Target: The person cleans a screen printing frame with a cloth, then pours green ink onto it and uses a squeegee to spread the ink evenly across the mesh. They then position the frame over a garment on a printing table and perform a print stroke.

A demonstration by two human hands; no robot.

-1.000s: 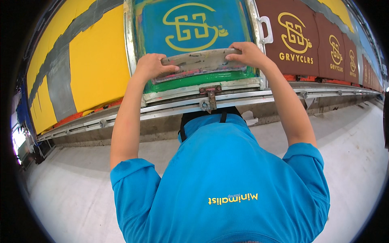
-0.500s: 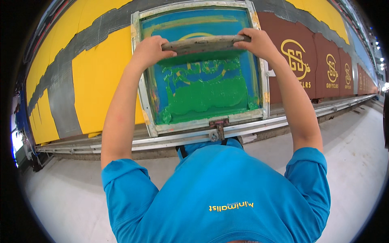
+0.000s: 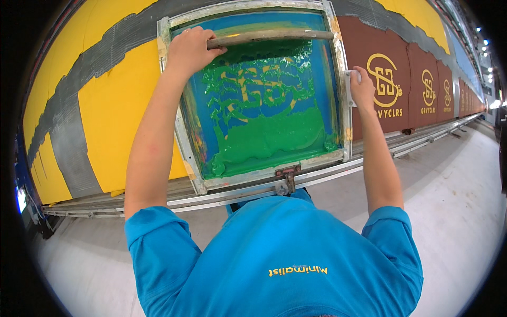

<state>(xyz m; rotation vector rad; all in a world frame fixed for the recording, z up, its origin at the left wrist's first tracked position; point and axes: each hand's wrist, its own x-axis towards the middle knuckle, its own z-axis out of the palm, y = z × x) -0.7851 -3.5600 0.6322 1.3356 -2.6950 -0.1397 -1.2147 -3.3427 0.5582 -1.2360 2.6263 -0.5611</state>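
A screen-printing frame (image 3: 346, 132) with a blue mesh lies in front of me. Thick green ink (image 3: 274, 132) covers its near half and is smeared in patches over the yellowish design further up. Across the far part of the mesh rests a long squeegee (image 3: 269, 36), more green ink along its near side. My left hand (image 3: 190, 48) is wrapped round the squeegee's left end. Beside the frame's right rail, my right hand (image 3: 363, 90) has its fingers curled on a small pale handle (image 3: 353, 74) attached to that rail; the squeegee's right end is unheld.
Yellow fabric panels (image 3: 124, 105) lie left of the frame, with grey strips (image 3: 71, 142) between them. To the right runs a row of brown panels (image 3: 388, 87) with yellow prints. A metal rail (image 3: 237, 196) with a clamp (image 3: 288, 179) edges the table, beside a pale floor (image 3: 449, 211).
My right hand has let go of the squeegee and moved down and right to the frame's side handle. My left hand still holds the squeegee, and more of the inked design shows.
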